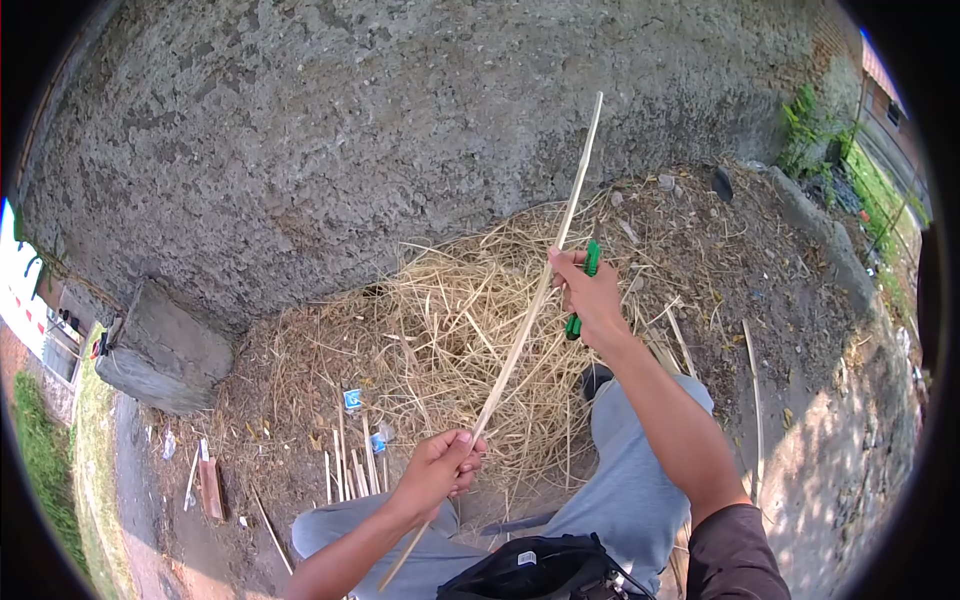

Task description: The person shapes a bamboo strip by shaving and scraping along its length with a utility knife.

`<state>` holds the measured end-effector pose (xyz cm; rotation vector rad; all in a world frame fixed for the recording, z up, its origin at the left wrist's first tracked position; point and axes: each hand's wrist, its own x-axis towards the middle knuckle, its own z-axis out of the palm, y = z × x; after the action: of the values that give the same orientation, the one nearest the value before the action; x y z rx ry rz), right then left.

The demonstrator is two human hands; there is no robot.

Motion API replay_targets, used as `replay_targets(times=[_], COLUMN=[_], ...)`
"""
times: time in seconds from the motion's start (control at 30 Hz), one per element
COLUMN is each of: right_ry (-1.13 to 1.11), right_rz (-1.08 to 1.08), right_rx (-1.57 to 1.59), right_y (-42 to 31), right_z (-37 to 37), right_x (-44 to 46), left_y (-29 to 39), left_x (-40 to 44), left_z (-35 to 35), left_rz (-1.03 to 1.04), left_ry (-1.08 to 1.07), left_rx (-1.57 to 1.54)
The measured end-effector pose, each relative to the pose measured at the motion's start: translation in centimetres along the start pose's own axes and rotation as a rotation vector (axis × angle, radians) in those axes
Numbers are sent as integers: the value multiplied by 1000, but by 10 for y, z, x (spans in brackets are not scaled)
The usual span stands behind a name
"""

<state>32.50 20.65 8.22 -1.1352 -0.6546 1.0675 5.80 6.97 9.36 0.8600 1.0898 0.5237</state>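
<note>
A long pale strip of split wood or bamboo [515,350] runs diagonally from the lap up toward the wall. My left hand [440,468] is closed round its lower part, with the tail end reaching down past the wrist. Higher up, my right hand [588,292] pinches the same strip between thumb and fingers. A green-handled cutter [592,258] is also tucked in my right hand, its green ends showing above and below the fingers. Its blade cannot be made out. Beneath both hands lies a heap of thin pale shavings [450,330].
A rough grey wall [400,120] rises in front. Several cut strips [350,465] lie beside the left knee, and another strip [754,400] lies on the right. A concrete block [170,350] stands at the left. An open black bag [540,570] rests on the lap.
</note>
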Motion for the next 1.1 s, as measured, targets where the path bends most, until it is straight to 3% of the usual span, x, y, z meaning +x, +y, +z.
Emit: replay_targets(times=[0.2,0.4,0.53,0.63,0.67,0.73,0.9,0.97,1.1], right_ry=[-52,-168,-187,-370,-383,-562,-574,-551,-523], right_rz=[34,54,-130,-249,-249,11,-89,62,154], right_rx=[-62,-207,-535,-909,-912,-723,-528,-454,-462], right_y=[9,35,46,43,46,50,77,69,59], right_z=[7,11,15,22,25,33,46,53,55], right_x=[-6,-10,-29,-54,-61,-76,-87,-87,-82], left_y=[-13,-16,-23,-22,-19,-19,-14,-17,-2], left_x=[12,17,20,20,20,22,31,39,45], left_z=[-18,-31,-34,-34,-34,-34,-31,-32,-43], left_rz=[2,-10,-12,30,46,63,125,136,73], left_ry=[22,124,154,202,214,228,123,80,-21], left_rx=[-261,-257,-261,-191,-158,-128,-115,-64,66])
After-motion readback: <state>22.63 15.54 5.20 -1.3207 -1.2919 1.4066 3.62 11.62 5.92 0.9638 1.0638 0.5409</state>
